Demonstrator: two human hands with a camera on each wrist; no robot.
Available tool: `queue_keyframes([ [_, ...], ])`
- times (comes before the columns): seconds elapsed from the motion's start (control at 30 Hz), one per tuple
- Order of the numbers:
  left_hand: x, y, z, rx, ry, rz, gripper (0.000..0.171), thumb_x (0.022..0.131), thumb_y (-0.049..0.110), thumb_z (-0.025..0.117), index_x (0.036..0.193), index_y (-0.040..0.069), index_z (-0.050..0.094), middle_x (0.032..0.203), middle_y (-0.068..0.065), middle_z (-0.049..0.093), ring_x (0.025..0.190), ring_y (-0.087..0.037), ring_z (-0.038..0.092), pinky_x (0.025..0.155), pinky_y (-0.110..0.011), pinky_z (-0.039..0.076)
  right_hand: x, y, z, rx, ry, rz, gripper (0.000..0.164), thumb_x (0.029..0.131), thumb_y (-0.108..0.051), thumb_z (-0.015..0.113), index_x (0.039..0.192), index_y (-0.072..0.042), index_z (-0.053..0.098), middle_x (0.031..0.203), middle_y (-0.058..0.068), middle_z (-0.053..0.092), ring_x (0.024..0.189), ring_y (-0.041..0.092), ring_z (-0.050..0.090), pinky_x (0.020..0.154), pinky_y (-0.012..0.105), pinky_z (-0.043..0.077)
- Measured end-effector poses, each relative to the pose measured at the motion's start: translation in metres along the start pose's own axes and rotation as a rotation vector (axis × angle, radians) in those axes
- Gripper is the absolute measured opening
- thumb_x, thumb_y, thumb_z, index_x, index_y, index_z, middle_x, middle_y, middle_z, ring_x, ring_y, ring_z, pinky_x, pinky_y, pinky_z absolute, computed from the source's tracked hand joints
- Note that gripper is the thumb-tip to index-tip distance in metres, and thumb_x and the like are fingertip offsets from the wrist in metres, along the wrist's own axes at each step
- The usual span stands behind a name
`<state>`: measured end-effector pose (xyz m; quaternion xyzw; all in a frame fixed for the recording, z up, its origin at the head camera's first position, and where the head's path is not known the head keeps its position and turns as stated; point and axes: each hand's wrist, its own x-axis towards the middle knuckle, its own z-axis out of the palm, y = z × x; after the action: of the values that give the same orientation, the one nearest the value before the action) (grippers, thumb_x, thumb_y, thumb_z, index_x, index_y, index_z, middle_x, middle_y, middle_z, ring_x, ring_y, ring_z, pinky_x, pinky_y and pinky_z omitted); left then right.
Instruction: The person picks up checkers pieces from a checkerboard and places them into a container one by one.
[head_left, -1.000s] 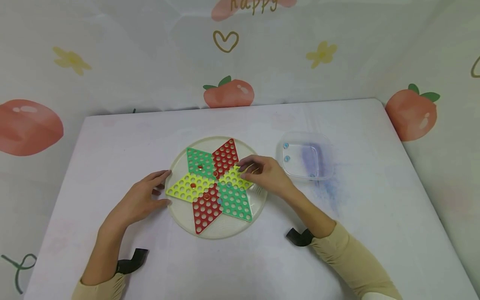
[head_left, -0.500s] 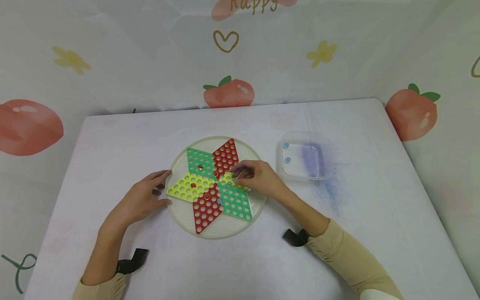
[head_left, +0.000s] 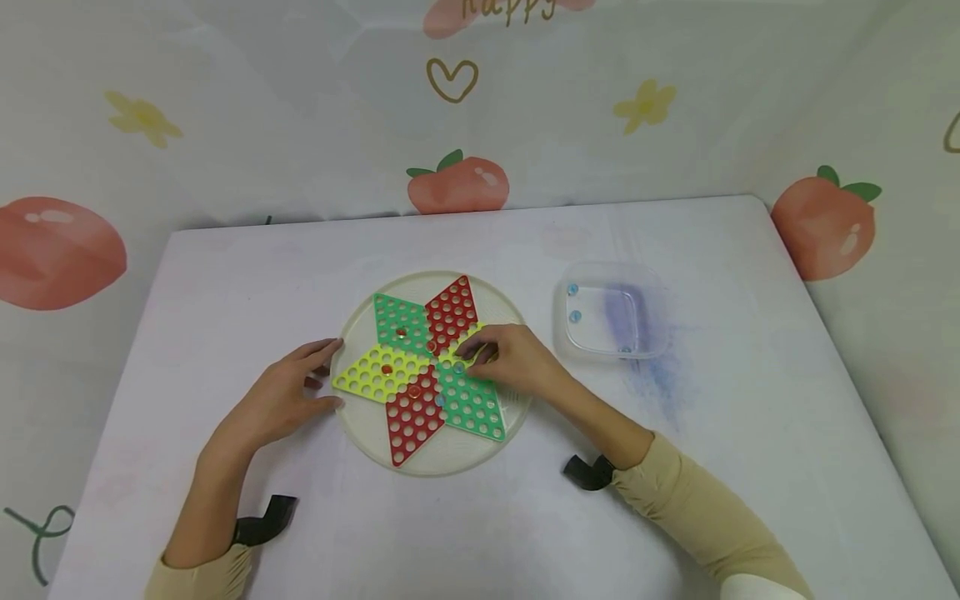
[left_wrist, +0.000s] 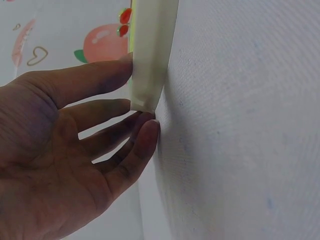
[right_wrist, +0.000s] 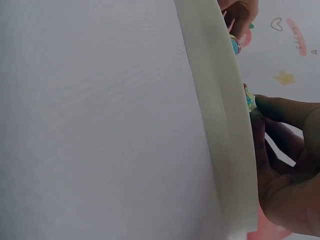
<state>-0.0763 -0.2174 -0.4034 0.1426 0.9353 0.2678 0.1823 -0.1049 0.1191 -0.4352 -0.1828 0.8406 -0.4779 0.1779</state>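
A round white board [head_left: 431, 458] with a red, green and yellow six-pointed star full of holes lies on the table. My left hand [head_left: 273, 400] rests at its left rim, thumb and fingers spread against the edge; in the left wrist view, fingertips touch the board's side wall [left_wrist: 152, 55]. Over the star's right side, my right hand [head_left: 513, 358] pinches a blue marble [head_left: 459, 367] between thumb and fingers, close to the holes. The right wrist view shows the marble [right_wrist: 250, 101] at those fingertips. Another blue marble [head_left: 440, 401] and several red marbles [head_left: 387, 370] sit in holes.
To the right of the board stands a clear plastic box [head_left: 654, 333] with a few blue marbles [head_left: 575, 317] inside. Black wrist mounts [head_left: 266, 521] stick out near both sleeves. A fruit-printed backdrop [head_left: 540, 158] hangs behind the table's far edge.
My right hand has moved left and slightly nearer over the board, its fingertips coming from the yellow point to the blue marble. The left hand has stayed at the rim.
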Motion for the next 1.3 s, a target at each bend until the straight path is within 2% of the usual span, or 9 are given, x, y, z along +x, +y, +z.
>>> queue_keyframes([
  [0.43,-0.0002,0.0008,-0.0010,0.003,-0.020,-0.046,0.080,0.081,0.006,0.080,0.149,-0.003,0.040,0.147,-0.025,0.042,0.107,-0.037,0.060,0.090,-0.052,0.054,0.0044,-0.0073,0.0086,-0.112,0.049,0.032,0.016,0.079,-0.015,0.084,0.094,-0.017,0.080,0.087,-0.008,0.070,0.073,0.004,0.062,0.069,0.022,0.052],
  [0.7,-0.0002,0.0009,-0.0014,0.005,-0.020,-0.035,0.080,0.081,0.007,0.080,0.149,-0.004,0.040,0.147,-0.025,0.042,0.106,-0.036,0.060,0.090,-0.052,0.054,0.0053,-0.0100,0.0075,-0.163,0.047,0.006,0.015,0.078,-0.017,0.086,0.091,-0.018,0.080,0.085,-0.009,0.069,0.072,0.002,0.061,0.068,0.021,0.051],
  [0.87,-0.0005,0.0009,-0.0013,0.009,-0.019,-0.034,0.080,0.080,0.007,0.080,0.149,-0.004,0.040,0.147,-0.025,0.042,0.107,-0.037,0.060,0.090,-0.052,0.054,0.0046,-0.0089,0.0048,-0.118,0.018,0.007,0.012,0.082,-0.019,0.083,0.092,-0.018,0.077,0.084,-0.010,0.068,0.074,0.004,0.061,0.070,0.022,0.051],
  [1.07,-0.0002,0.0012,-0.0008,0.003,-0.019,-0.027,0.079,0.081,0.007,0.080,0.149,-0.003,0.040,0.147,-0.025,0.042,0.108,-0.037,0.060,0.091,-0.053,0.053,0.0027,-0.0049,0.0017,-0.005,0.011,0.007,0.011,0.087,-0.018,0.078,0.095,-0.013,0.072,0.086,-0.006,0.070,0.078,0.006,0.064,0.072,0.023,0.054],
  [1.3,0.0009,0.0012,-0.0014,-0.002,-0.019,-0.017,0.079,0.081,0.007,0.080,0.149,-0.003,0.040,0.147,-0.024,0.042,0.107,-0.036,0.060,0.091,-0.052,0.053,0.0002,-0.0032,-0.0012,0.093,0.033,0.006,0.013,0.085,-0.015,0.080,0.091,-0.010,0.070,0.085,-0.003,0.072,0.078,0.008,0.067,0.072,0.024,0.056],
])
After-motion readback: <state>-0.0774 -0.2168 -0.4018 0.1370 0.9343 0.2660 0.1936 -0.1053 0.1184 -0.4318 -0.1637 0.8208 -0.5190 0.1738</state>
